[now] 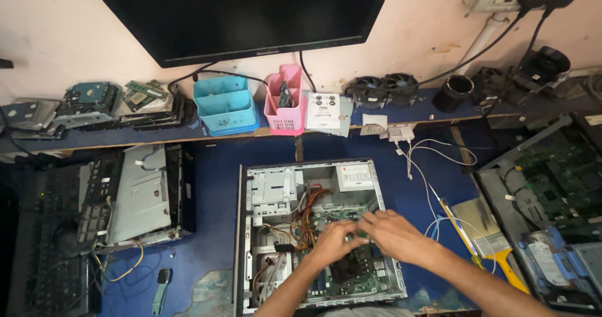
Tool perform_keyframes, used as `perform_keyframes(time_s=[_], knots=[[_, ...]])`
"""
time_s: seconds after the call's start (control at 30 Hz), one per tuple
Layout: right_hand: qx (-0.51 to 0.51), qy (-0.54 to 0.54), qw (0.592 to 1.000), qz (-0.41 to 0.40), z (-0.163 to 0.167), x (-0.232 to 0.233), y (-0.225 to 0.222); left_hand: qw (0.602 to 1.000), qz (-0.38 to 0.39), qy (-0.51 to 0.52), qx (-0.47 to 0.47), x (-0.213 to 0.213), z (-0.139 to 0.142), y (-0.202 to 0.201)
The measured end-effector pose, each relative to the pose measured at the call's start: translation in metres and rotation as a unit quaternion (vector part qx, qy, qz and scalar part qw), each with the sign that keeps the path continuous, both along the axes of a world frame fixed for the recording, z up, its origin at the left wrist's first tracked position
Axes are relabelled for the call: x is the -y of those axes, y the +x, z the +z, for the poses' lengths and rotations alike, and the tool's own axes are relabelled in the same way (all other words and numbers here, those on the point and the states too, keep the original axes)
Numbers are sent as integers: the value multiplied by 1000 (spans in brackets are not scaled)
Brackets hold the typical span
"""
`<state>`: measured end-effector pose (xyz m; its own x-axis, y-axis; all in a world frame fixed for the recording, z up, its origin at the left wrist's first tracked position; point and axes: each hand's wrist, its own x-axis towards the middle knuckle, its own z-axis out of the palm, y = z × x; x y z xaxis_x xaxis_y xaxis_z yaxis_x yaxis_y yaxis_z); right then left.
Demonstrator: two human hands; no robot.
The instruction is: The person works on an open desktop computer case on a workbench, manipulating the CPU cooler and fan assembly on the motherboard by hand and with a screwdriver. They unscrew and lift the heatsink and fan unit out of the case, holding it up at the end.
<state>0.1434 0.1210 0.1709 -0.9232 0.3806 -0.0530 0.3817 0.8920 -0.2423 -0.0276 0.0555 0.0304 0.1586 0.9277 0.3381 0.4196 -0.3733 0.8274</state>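
Observation:
An open desktop computer case [246, 242] lies flat on the blue table, its green motherboard [360, 279] and bundles of coloured wires [300, 223] exposed. Both of my hands are inside it, over the middle of the board. My left hand [334, 240] and my right hand [387, 230] meet fingertip to fingertip on a small green part [362, 233], which they mostly hide. Whether it is a memory stick or another piece I cannot tell. A silver drive cage [273, 188] sits at the case's far left corner.
A second opened case [135, 195] lies to the left. A paintbrush with a yellow handle [492, 242] and a screwdriver [461, 232] lie right of the case, beside white cables [426, 166]. The back shelf holds a blue bin [224, 104], a pink basket [285, 100], hard drives [88, 100], fans [382, 90]. Another motherboard [558, 173] sits at far right.

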Motion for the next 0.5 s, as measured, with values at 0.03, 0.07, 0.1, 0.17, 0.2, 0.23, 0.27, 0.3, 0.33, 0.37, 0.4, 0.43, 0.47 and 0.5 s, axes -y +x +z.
perform_keyframes(time_s=[0.03, 0.07, 0.1, 0.17, 0.2, 0.23, 0.27, 0.3, 0.33, 0.37, 0.4, 0.43, 0.47, 0.5], knots=[[29, -21, 999, -34, -1, 0, -2, 1000, 12, -16, -7, -1, -1, 1], [57, -41, 995, -67, -3, 1, -3, 999, 25, -30, -14, -3, -2, 3], [87, -61, 989, -100, -6, 1, -4, 998, 41, -32, -27, -3, -3, 7], [93, -40, 988, -117, -10, 3, -3, 995, 70, -44, -51, -1, -3, 16], [94, -26, 987, -127, -12, 3, -1, 996, 66, -42, -41, -1, -2, 18], [67, -21, 993, -98, -13, 5, 1, 997, 63, -41, -31, 0, -2, 21], [39, -16, 997, -68, -13, 4, 4, 997, 59, -40, -20, 1, -1, 22], [12, -14, 999, -39, -13, 6, 6, 998, 29, -48, -7, 2, 0, 21], [6, -2, 1000, -20, -12, 7, 9, 998, -1, -56, 7, 2, 1, 19], [0, 12, 1000, 0, -10, 7, 9, 997, -31, -63, 20, 2, 2, 15], [-7, 27, 999, 22, -8, 8, 11, 997, -45, -62, 26, 3, 2, 12], [-14, 25, 1000, 7, -6, 9, 10, 996, -59, -58, 30, 1, 4, 7], [-21, 23, 999, -8, -5, 10, 10, 995, -74, -53, 33, -1, 5, 4], [-28, 20, 999, -23, -3, 11, 9, 996, -65, -53, 30, -1, 7, 1]])
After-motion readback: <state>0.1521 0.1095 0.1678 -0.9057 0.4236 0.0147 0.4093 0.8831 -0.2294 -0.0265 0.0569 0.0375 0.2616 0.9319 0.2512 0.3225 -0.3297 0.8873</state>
